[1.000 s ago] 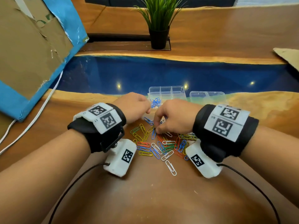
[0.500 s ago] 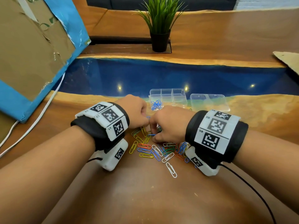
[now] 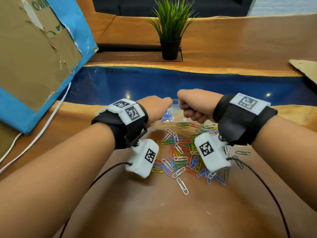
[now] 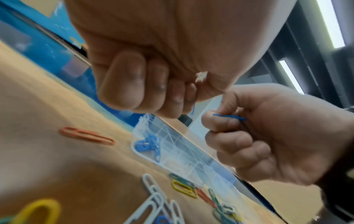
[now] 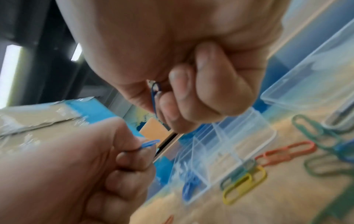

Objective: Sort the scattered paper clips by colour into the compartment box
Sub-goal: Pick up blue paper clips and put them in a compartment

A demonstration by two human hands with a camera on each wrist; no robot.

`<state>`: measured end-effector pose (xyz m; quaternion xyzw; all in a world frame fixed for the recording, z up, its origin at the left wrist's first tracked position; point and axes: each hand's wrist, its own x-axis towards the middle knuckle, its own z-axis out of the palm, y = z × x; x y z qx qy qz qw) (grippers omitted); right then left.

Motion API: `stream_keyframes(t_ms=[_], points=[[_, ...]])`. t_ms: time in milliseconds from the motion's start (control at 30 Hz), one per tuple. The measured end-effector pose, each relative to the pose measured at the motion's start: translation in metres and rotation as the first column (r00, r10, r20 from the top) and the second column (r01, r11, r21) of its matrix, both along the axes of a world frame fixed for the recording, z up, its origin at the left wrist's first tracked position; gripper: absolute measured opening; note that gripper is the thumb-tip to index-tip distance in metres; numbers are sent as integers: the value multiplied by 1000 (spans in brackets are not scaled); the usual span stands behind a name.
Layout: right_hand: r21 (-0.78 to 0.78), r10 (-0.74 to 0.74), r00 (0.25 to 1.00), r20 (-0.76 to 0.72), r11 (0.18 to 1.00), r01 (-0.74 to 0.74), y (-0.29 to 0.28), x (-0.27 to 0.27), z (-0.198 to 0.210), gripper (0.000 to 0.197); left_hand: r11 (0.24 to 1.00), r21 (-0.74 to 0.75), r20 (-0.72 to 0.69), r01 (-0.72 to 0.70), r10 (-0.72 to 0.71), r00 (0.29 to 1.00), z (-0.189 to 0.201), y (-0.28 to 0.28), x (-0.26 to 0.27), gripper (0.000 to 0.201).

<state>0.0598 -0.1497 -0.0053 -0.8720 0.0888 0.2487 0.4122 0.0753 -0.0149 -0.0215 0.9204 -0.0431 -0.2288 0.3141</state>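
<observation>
Both hands sit just above the middle of the head view, raised over the clear compartment box (image 3: 178, 119), whose rim shows between and just below them. The left hand (image 3: 155, 109) is curled into a fist, and the right wrist view shows its thumb and forefinger pinching a light blue paper clip (image 5: 148, 144) that pokes out toward the box. The right hand (image 3: 197, 107) is likewise curled, with a dark blue paper clip (image 5: 155, 97) pinched between thumb and fingers; in the left wrist view the same clip shows as a thin blue line across the fingertips. A cluster of blue clips (image 3: 167, 115) already lies in the box's near-left compartment, below the gap between the two hands. The other compartments look clear, though blur makes it hard to be sure. The scattered pile of paper clips (image 3: 181, 158), in red, green, yellow, blue and white, spreads over the wooden table (image 3: 154, 212) in the lower middle of the frame, partly hidden by the wrist cameras. A lone orange clip (image 4: 87, 135) lies left of the box. A second clear lid or tray (image 5: 314, 72) stands at the right edge of the right wrist view. A potted plant (image 3: 170, 28) stands at top centre, and a cardboard box with blue tape (image 3: 34, 57) fills the upper left.
</observation>
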Motion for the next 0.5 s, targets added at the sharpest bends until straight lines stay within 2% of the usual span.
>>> stream_keyframes(t_ms=[100,233,367,433,500], points=[[-57,-15,1000,6,998,16,-5,11,1,25,972,186,105,140,-161,981,0,-13,6,35],[-258,118,992,-33,958,-123,-4,19,2,25,883,416,196,219,-322,926,-2,-22,15,33],[-382,176,983,-54,906,-183,-2,24,9,27,847,466,160,257,-366,917,-2,-26,20,29],[-421,165,985,-48,891,-170,-2,24,9,24,835,490,177,249,-374,910,-2,-27,21,33],[-407,135,990,-34,903,-137,-2,27,8,20,837,494,195,236,-371,908,1,-28,21,28]])
